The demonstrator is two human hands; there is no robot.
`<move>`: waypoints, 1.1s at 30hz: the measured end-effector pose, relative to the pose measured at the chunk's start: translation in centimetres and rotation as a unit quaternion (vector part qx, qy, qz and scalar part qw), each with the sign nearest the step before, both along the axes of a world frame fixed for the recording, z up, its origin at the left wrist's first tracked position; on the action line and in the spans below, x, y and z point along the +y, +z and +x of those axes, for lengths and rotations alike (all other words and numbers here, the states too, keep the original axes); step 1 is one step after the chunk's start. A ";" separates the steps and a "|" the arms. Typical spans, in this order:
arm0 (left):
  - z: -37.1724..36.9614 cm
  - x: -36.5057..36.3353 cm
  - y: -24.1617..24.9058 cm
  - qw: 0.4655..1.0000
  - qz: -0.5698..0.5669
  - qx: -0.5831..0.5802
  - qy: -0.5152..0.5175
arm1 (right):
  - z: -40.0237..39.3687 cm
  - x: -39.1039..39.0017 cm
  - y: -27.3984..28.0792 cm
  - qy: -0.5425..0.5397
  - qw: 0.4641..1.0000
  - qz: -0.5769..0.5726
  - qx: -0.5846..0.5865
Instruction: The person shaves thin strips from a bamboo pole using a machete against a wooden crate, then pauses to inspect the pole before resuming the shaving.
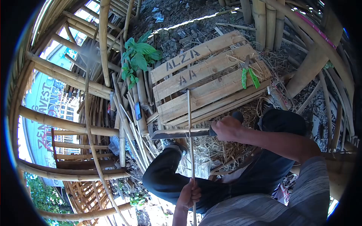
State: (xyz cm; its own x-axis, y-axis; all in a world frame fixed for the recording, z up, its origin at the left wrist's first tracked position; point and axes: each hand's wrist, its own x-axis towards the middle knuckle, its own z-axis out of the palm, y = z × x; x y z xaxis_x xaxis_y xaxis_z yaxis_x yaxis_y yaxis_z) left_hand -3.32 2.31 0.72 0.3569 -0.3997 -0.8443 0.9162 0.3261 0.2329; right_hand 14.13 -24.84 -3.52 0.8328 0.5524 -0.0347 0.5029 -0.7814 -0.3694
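My right hand (228, 128) is wrapped round the dark handle of a machete (175, 133), its blade pointing left. The blade crosses a thin bamboo strip (189, 109) about midway along its visible length. Lower down, my left hand (189, 194) is closed round the same strip, which stands nearly upright in view between my knees. The strip's far end overlaps a slatted wooden crate (215, 75) marked with black letters. On the crate's right side lie green-handled scissors (254, 78) among loose shavings.
A phone (138, 111) rests on bamboo pieces left of the crate. Thin shavings (230, 150) cover the ground near my legs. A leafy plant (139, 56) grows by the crate's far left corner. Bamboo framing (71, 124) stands along the left, with more poles (269, 26) at the far right.
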 end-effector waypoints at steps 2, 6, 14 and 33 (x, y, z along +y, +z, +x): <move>0.0 -0.1 -0.1 0.999 -0.031 0.012 0.017 | 0.2 0.0 -0.4 -0.010 1.000 0.005 -0.019; 0.6 -0.7 0.2 0.991 -0.119 0.029 0.056 | 1.4 -0.3 -1.3 -0.034 0.992 0.036 -0.117; 2.0 -0.8 1.4 0.967 -0.235 0.066 0.079 | 3.7 -1.4 0.8 -0.035 0.990 -0.001 -0.137; 0.5 -1.6 -1.6 0.830 0.407 -0.343 -0.165 | -0.6 1.6 0.0 0.047 0.998 0.013 0.039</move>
State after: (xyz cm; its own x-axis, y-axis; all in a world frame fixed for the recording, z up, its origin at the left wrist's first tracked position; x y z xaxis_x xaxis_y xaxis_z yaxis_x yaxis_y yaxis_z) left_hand -2.86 0.71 -0.89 0.8497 0.0336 -0.5261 0.4858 -0.4375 0.7567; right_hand 13.54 -23.27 -3.53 0.7721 0.6302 -0.0817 0.5430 -0.7210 -0.4305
